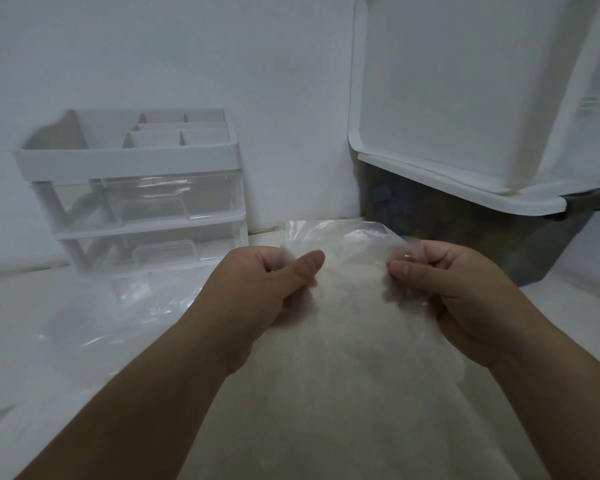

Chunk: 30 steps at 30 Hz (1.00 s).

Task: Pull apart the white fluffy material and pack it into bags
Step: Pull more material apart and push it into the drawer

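A large mass of white fluffy material [347,341] lies in front of me, spreading from between my hands down toward the bottom of the view. My left hand [264,289] grips its upper left part with curled fingers and the thumb pressed on top. My right hand [447,296] grips the upper right part, with clear plastic caught in its fingers. A clear plastic bag [336,233] sits just behind the fluff, its crinkled edge showing between and above both hands.
More clear plastic bags [118,317] lie flat on the white surface at the left. A white drawer organizer [132,188] with transparent drawers stands against the back wall. A dark storage bin [482,237] with a raised white lid [465,98] stands at the right.
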Each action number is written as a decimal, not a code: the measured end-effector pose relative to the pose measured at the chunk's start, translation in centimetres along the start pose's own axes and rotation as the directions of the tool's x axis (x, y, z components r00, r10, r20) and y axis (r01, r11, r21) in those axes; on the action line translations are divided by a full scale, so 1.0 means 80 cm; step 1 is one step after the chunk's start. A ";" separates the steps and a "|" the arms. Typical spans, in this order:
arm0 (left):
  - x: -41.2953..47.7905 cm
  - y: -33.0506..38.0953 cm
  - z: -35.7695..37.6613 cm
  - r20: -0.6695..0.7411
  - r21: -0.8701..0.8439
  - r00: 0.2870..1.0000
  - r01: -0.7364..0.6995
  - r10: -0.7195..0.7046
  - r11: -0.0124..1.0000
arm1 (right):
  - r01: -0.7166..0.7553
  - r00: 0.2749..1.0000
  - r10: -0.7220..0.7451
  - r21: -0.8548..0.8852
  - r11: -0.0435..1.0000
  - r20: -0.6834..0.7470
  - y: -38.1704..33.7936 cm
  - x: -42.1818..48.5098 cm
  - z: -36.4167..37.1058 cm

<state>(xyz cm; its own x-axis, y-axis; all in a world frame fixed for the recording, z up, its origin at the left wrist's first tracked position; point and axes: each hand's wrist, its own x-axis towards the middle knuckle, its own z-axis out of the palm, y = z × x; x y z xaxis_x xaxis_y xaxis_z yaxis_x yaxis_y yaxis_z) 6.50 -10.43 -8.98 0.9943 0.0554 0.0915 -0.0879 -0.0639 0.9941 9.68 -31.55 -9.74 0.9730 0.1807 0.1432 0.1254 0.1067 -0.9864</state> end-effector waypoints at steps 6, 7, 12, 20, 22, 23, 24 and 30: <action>0.002 0.004 0.000 -0.071 -0.121 0.997 0.008 -0.017 0.993 | -0.019 1.000 0.019 0.053 0.998 0.001 -0.004 -0.001 0.001; 0.003 0.005 -0.001 -0.095 -0.143 0.995 0.004 -0.018 0.990 | -0.023 1.000 0.023 0.071 0.997 -0.005 -0.005 -0.001 0.001; 0.004 0.009 0.001 -0.120 -0.232 0.992 0.016 -0.045 0.973 | -0.015 1.000 0.016 0.102 0.995 -0.015 -0.006 -0.002 0.002; 0.001 0.005 0.003 -0.043 -0.165 0.999 -0.035 0.028 0.986 | 0.025 0.999 -0.025 -0.018 1.000 -0.023 -0.001 -0.001 0.000; 0.001 0.004 0.004 -0.068 -0.170 0.997 -0.055 0.044 0.984 | 0.024 1.000 -0.025 -0.034 0.999 -0.018 -0.001 -0.001 0.001; 0.002 0.002 0.003 -0.085 -0.170 0.995 -0.062 0.048 0.983 | 0.026 1.000 -0.026 -0.038 0.999 -0.014 -0.001 -0.001 0.001; 0.002 0.001 0.001 -0.093 -0.170 0.995 -0.057 0.041 0.984 | 0.026 1.000 -0.026 -0.027 0.999 -0.007 -0.003 -0.002 0.002; 0.003 0.003 -0.003 -0.074 -0.123 0.995 -0.079 0.070 0.989 | -0.017 1.000 0.016 0.176 0.984 0.006 -0.008 -0.002 0.000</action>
<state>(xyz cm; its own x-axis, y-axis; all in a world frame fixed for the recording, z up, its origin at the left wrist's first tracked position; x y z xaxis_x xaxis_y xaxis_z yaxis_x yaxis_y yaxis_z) 6.68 -10.16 -8.73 0.9784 0.1246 0.1649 -0.1727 0.0549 0.9834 9.43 -31.69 -9.11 0.9738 0.1878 0.1279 0.0730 0.2742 -0.9589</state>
